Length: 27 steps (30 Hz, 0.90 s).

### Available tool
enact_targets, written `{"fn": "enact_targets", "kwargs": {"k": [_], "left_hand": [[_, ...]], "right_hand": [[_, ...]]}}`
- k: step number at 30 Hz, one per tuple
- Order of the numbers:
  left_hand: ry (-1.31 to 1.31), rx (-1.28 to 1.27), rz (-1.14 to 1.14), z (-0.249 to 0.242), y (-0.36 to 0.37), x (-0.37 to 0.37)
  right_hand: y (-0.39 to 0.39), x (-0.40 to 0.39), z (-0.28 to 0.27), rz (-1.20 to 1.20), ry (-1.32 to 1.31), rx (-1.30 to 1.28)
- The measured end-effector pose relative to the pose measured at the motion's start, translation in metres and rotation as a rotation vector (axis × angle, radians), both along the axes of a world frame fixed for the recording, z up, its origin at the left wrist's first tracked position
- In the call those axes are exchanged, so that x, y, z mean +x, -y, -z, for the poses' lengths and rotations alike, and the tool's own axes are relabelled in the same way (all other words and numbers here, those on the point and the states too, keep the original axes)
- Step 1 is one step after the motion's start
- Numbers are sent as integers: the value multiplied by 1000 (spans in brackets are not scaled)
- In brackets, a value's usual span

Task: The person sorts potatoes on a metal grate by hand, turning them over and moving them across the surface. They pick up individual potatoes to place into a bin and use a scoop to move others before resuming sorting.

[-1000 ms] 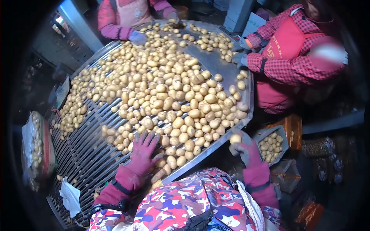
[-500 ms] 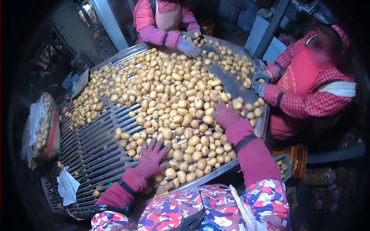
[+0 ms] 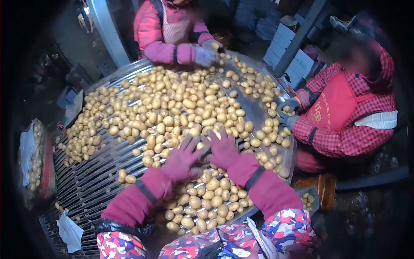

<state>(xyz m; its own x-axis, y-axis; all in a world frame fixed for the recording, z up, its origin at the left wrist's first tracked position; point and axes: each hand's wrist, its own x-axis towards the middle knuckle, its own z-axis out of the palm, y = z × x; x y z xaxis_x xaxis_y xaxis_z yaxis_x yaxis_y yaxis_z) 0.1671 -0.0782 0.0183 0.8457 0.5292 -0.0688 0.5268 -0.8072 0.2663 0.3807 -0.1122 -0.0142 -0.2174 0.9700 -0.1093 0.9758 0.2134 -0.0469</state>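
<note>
The slatted metal worktop [image 3: 88, 185] fills most of the view, with one co-worker [image 3: 174, 32] at its far edge and another [image 3: 332, 105] at its right. Across it spread the potatoes [image 3: 168, 121], most beyond the wearer's fingertips, a smaller group nearer the body, between the forearms. The left hand [image 3: 184, 160] and right hand [image 3: 223, 152], both gloved, lie where the two groups meet — palms down, fingers pointing away and angled toward each other, close together. Each grip is open, fingers extended; what lies under the palms is hidden. One potato [image 3: 199, 146] shows between the hands, beside the left fingers and so nearer that hand; its long axis cannot be made out. At lower right, a crate [image 3: 316, 199] is partly concealed — and the view's outer margin is lost in darkness.
</note>
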Motion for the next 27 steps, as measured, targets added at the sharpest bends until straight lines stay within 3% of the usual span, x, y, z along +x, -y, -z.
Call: {"fn": "enact_targets", "kwargs": {"k": [3, 5, 9, 12, 16, 18, 19, 20, 21, 22, 24, 27], "left_hand": [[-10, 124, 21, 7, -42, 44], [-24, 143, 60, 17, -69, 60], [-72, 54, 4, 23, -69, 81], [-199, 220, 79, 25, -63, 71], [-54, 128, 277, 22, -31, 17], [120, 31, 250, 27, -26, -16], [112, 25, 244, 27, -23, -30], [103, 68, 173, 27, -21, -43], [92, 119, 101, 29, -18, -52], [101, 92, 82, 31, -17, -58], [119, 149, 50, 44, -13, -54], [128, 175, 40, 46, -15, -35]], "right_hand": [[-35, 26, 18, 157, -68, -41], [-53, 26, -6, 295, 14, -145], [-52, 29, 11, 394, 75, -77], [-32, 26, 21, 286, 72, -42], [20, 31, -29, 32, 77, -173], [21, 59, -41, 178, -612, -352], [10, 71, -56, 372, -559, -232], [-8, 138, 17, 61, -219, 202], [-22, 168, 26, 332, -92, 226], [-25, 182, -4, 692, -412, 57], [-43, 216, 2, 627, -179, 122], [-55, 226, 19, 621, -167, -5]]}}
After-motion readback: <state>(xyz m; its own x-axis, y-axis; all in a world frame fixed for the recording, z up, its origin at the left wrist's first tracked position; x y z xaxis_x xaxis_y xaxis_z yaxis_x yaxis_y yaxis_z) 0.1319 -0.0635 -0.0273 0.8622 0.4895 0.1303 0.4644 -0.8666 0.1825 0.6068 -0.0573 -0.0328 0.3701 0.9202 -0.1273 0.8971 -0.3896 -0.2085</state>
